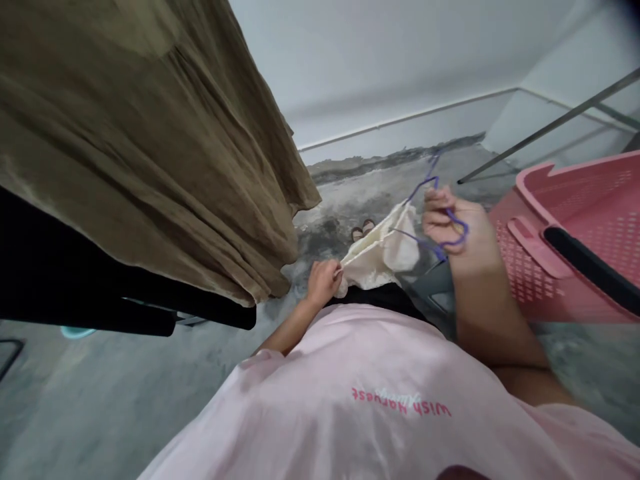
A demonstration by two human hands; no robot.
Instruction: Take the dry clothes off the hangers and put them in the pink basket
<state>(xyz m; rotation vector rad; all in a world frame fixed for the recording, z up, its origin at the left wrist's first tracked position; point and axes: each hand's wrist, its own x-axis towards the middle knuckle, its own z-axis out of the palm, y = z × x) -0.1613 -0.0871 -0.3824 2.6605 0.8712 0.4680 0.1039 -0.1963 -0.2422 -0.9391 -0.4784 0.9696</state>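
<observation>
Head view: hands at a thin purple wire hanger [440, 220].
Right hand [453, 227] closed around it; left hand [324, 280] pinches the cream cloth garment [383, 253] below, which could slip off.

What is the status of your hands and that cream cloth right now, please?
Left hand pinching cream cloth edge. Right hand gripping purple hanger. Pink basket at right, brown garment hanging at left.
</observation>
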